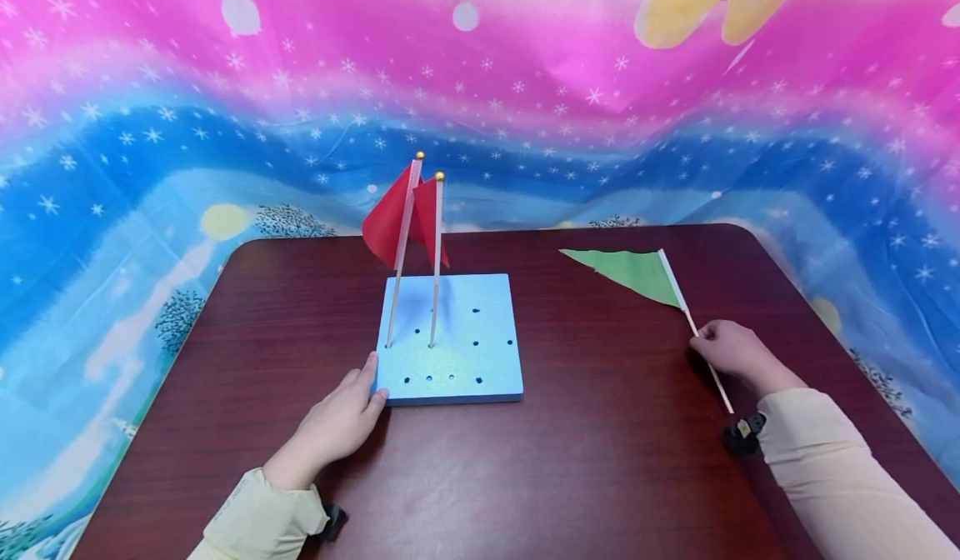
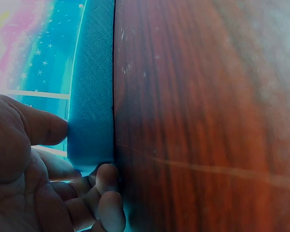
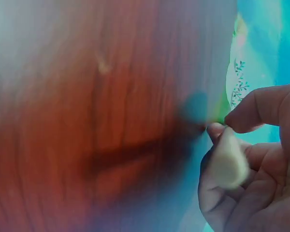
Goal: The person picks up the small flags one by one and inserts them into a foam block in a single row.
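On the table lies a light blue square board (image 1: 457, 289) with several small holes. Two sticks with red flags (image 1: 388, 225) and gold ball tips stand in its left part, one tilted, one nearly upright. My left hand (image 1: 337, 418) grips the board's near left corner, the thumb at the front edge and the fingers along the left side. To the right, my right hand (image 1: 735, 350) pinches the wooden stick of a green triangular flag (image 1: 641, 277) between thumb and fingers. In the right wrist view the stick's blurred lower end (image 3: 229, 166) points toward the camera.
The dark red-brown wooden table (image 1: 600, 460) has rounded far corners. A printed cloth (image 1: 525, 68) in pink and blue hangs behind it and along both sides. A black wrist strap (image 1: 742, 435) sits at the right cuff, and another (image 1: 333, 522) at the left cuff.
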Demonstrator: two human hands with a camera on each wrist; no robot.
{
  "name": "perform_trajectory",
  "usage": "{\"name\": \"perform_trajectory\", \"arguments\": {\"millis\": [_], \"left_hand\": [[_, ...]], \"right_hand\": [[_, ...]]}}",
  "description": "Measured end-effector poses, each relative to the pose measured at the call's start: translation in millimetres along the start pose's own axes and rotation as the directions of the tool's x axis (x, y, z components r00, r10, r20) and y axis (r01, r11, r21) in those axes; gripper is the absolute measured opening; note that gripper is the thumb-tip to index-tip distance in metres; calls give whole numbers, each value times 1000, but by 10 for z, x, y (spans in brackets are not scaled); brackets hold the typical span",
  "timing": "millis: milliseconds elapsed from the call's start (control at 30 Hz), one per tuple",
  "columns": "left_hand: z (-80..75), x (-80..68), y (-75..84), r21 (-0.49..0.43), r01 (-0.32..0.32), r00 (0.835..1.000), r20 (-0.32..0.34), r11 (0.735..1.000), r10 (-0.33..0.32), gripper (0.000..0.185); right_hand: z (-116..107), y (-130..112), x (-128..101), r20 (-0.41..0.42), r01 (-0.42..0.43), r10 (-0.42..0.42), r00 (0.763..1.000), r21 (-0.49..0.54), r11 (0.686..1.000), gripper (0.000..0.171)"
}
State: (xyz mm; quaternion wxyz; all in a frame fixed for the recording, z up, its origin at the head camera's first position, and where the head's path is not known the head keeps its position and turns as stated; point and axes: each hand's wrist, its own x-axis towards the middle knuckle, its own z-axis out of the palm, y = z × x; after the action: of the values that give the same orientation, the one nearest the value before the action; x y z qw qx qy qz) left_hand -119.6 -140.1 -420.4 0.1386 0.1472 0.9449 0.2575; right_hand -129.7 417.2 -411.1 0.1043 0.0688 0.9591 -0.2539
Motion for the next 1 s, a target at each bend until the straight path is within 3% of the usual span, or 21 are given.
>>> {"name": "perform_trajectory", "arguments": {"millis": [200, 400, 567, 900, 1000], "left_hand": [[-3, 6, 9, -2, -1, 1000, -4, 1000, 1, 64], [19, 16, -17, 0, 9, 1000, 0, 1000, -9, 65], [37, 14, -32, -2, 9, 1000, -6, 1000, -9, 65], [54, 9, -28, -17, 6, 1000, -8, 1000, -6, 65], [51, -1, -20, -17, 7, 1000, -9, 1000, -7, 65]], "right_hand": [[2, -34, -20, -17, -18, 20, 1000, 93, 995, 18], [30, -65, -15, -39, 1, 8, 999, 217, 976, 19], [78, -109, -11, -26, 59, -53, 998, 376, 925, 18], [93, -212, 9, -45, 119, -111, 993, 514, 849, 17], [86, -255, 25, -52, 128, -119, 991, 574, 809, 14]]}}
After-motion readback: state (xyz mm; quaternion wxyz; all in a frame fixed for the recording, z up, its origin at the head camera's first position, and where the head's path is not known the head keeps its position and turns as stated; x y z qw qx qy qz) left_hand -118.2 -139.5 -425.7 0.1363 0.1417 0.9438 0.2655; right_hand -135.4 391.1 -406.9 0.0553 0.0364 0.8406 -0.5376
